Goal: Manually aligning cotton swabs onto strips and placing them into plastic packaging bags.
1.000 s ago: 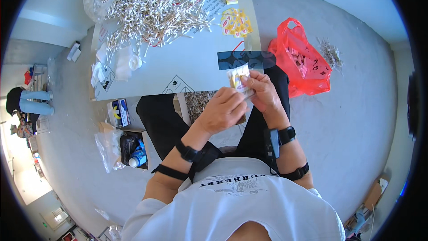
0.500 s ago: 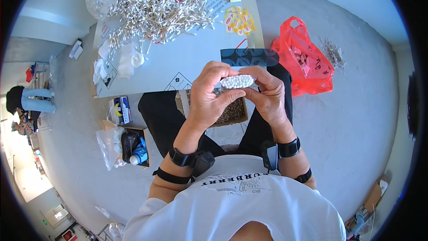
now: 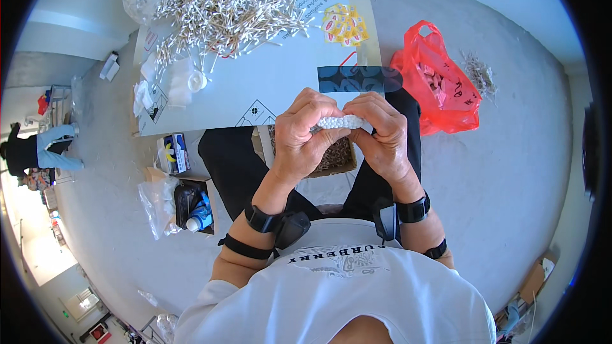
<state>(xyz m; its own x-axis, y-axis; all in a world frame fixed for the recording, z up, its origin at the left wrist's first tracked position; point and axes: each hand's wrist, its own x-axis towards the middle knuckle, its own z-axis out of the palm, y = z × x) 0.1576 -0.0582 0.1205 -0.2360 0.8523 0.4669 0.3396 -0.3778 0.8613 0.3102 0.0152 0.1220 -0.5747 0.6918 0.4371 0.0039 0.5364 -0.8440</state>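
Between my two hands is a clear bag of cotton swabs (image 3: 336, 122), its white tips packed side by side toward me. My left hand (image 3: 302, 129) grips its left end, with the thumb below and fingers above. At the other end my right hand (image 3: 381, 132) pinches it the same way, the two sets of fingertips almost meeting on top. Beyond my hands a big loose heap of cotton swabs (image 3: 223, 13) covers the far left of the table (image 3: 268, 79). Under my hands, between my knees, a cardboard box (image 3: 347, 167) holds a mass of small brownish pieces.
A dark translucent sheet (image 3: 350, 80) lies at the table's near right edge. Yellow labels (image 3: 345, 25) are spread behind it. A red plastic bag (image 3: 440, 83) stands on the floor to the right. Boxes with a blue bottle (image 3: 201, 215) sit at left. Another person (image 3: 44, 150) bends over far left.
Both hands have squeezed closer together over the bag, so less of the swab tips shows. The person at far left has shifted posture.
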